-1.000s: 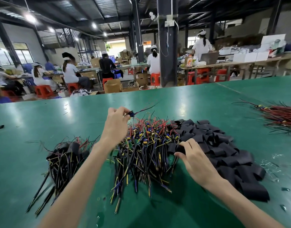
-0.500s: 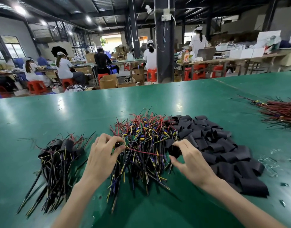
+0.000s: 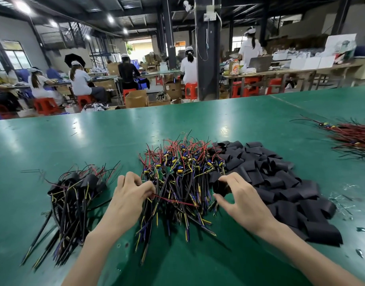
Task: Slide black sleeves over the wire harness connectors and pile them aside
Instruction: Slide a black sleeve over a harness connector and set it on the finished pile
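A broad green table (image 3: 198,124) in a factory hall, with other workers (image 3: 80,81) seated at their stations beyond, carries the job in three heaps. Largest, on the right, is the stock of loose black sleeves (image 3: 280,182), flat cut pieces spread in overlapping rows down to the near edge. Touching it at centre lies the tangle of bare wire harnesses (image 3: 181,172), red, yellow and blue leads with their small connectors uncovered. Smaller, and set apart on the left, is the finished pile (image 3: 74,195), where dark sleeves show over the connector ends. A separate sheaf of reddish wires (image 3: 354,139) sits at the far right edge. By the look of the heaps, the work is at an early-to-middle stage: the done pile is clearly the smallest, and many harnesses and sleeves wait. The person's left hand (image 3: 128,199) rests at the near left side of the centre tangle, its grip closed to a pinch on the red lead (image 3: 173,200) of one harness, which runs rightward across the heap. The right hand (image 3: 243,199), at the seam between tangle and stock, has its grip curled partway, thumb and forefinger round a single sleeve (image 3: 219,187). That sleeve is not yet on a connector.
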### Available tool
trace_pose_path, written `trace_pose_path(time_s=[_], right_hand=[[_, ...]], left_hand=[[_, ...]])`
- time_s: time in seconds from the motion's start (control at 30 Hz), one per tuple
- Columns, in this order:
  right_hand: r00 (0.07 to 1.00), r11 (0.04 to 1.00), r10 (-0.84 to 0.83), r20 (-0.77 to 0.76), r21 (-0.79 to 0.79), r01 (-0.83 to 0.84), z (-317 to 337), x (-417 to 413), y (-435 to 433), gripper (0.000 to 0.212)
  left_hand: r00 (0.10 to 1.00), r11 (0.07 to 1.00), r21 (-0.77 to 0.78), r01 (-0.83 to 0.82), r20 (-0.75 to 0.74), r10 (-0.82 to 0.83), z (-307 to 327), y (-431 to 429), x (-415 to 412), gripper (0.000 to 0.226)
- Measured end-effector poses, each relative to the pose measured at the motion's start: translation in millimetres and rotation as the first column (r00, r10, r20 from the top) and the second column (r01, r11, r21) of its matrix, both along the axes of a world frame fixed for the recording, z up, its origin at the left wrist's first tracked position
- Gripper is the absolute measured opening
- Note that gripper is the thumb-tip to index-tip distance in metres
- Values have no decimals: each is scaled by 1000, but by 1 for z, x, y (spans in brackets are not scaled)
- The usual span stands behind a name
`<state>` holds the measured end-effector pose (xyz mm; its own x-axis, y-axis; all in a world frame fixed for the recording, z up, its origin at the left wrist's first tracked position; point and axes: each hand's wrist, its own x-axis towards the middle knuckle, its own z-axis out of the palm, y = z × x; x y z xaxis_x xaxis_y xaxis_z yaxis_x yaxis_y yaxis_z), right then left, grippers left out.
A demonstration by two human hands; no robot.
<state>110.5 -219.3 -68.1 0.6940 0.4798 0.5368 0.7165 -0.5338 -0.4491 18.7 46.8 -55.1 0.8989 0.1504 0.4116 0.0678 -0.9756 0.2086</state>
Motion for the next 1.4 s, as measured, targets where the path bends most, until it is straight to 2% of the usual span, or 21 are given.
trace_pose_path(time_s=[0.23, 0.33, 0.6, 1.0, 1.33, 1.4], right_hand=[[999, 998, 47, 9, 43, -48, 3, 0, -1, 32], [994, 992, 107, 33, 62, -108, 5, 0, -1, 33], [981, 973, 158, 112, 151, -174, 8, -5, 1, 38], [960, 958, 212, 182, 154, -241, 9, -8, 1, 39], [964, 973, 146, 220, 142, -180, 8, -10, 1, 38], [959, 985, 103, 265, 107, -135, 7, -10, 2, 39]], left_hand=[[989, 944, -295, 148, 69, -134, 13, -7, -4, 22], [984, 923, -341, 179, 67, -166, 16, -11, -5, 25], [981, 928, -319, 190, 23, -193, 16, -12, -6, 18], [991, 952, -273, 136, 48, -128, 12, -14, -4, 17], [995, 974, -208, 85, 62, -73, 11, -17, -4, 16], [995, 974, -208, 89, 68, -76, 12, -19, -5, 16]])
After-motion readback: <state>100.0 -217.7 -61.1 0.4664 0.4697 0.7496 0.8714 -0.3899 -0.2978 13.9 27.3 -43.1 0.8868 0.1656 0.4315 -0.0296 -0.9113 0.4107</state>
